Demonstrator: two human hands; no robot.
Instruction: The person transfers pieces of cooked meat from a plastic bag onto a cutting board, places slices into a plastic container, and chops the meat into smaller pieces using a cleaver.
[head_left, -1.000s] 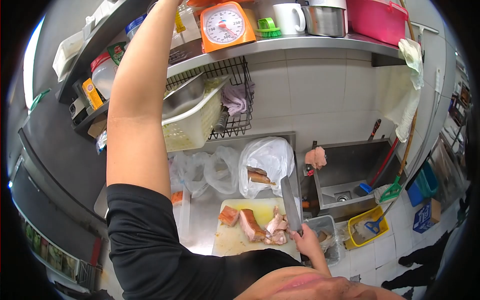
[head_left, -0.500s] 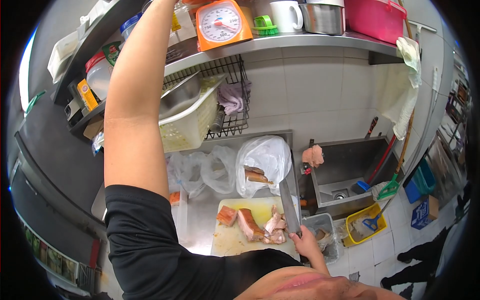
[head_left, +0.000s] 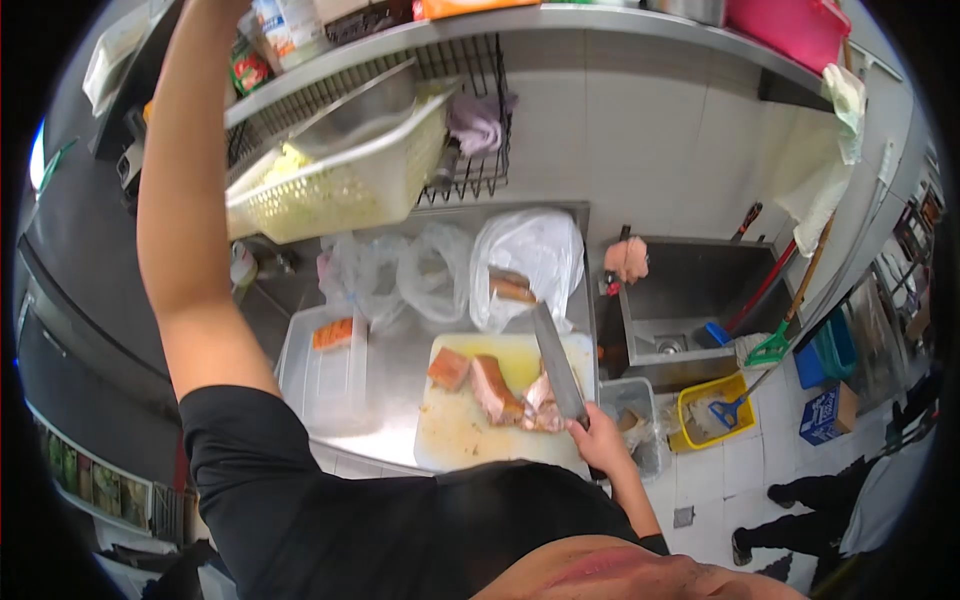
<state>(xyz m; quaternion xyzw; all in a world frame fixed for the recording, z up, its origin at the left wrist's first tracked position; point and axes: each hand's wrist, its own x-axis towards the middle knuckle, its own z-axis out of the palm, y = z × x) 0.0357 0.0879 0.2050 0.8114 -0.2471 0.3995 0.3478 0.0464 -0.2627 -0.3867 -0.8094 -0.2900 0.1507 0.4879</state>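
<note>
My right hand (head_left: 598,438) is closed round the handle of a large kitchen knife (head_left: 557,360), its blade pointing up and left over the board's right side. Under the blade lie cut chunks of pork (head_left: 540,405). Beside them on the cutting board (head_left: 450,440) are a longer brown-skinned pork piece (head_left: 493,390) and a smaller block of pork (head_left: 449,369). Behind the board, a white plastic bag (head_left: 550,245) lies open with brown meat pieces (head_left: 511,285) in it. My left arm (head_left: 190,220) reaches up past the shelf; the hand itself is out of frame.
A clear plastic container (head_left: 320,395) with an orange-brown piece stands left. Above hang a white basket (head_left: 340,195), a wire rack (head_left: 490,185) and a loaded shelf (head_left: 600,22). Right are a sink (head_left: 690,300), a clear bin (head_left: 650,455), a yellow tub (head_left: 685,435) and another person's legs (head_left: 800,510).
My left arm has swung left and my view has tipped down, so the orange scale is mostly out of frame. The knife has shifted left over the pork chunks.
</note>
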